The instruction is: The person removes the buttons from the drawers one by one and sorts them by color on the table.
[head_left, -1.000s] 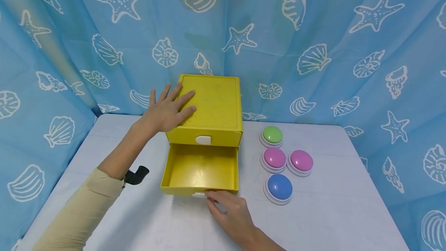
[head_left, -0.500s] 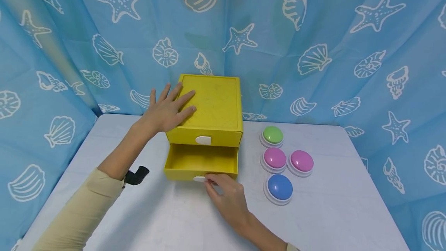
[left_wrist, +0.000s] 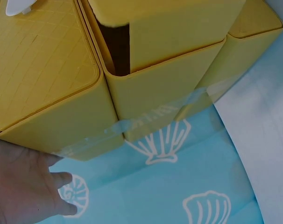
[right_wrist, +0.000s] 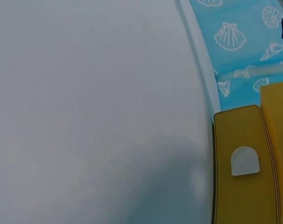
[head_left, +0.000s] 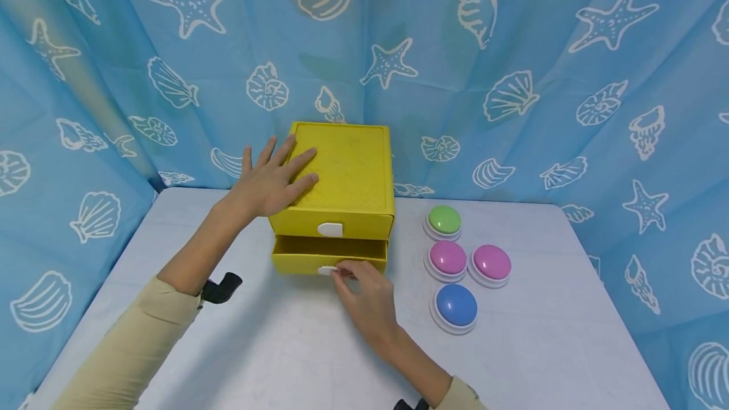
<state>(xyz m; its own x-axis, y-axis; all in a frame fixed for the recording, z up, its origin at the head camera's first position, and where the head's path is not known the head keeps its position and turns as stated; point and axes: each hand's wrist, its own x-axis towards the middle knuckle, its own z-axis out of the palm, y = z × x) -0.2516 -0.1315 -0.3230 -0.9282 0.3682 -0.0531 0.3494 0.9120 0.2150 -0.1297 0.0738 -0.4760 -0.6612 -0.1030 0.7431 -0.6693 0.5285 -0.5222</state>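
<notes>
A yellow drawer unit stands at the back of the table, its lower drawer partly out; the visible inside is dark. My left hand rests on the top at the left, fingers spread. In the left wrist view, that left hand lies along the unit's edge, and the pulled-out drawer juts forward. My right hand pinches the right end of the lower drawer's white handle. In the right wrist view a white handle shows on a yellow front; the right hand is outside that view.
Right of the unit, on the white table, sit a green button, two pink buttons and a blue button. A blue shell-patterned curtain hangs behind the table and along both sides.
My right hand has pushed the lower drawer inward, away from me, so much less of it sticks out. The left hand has stayed in place on top.
</notes>
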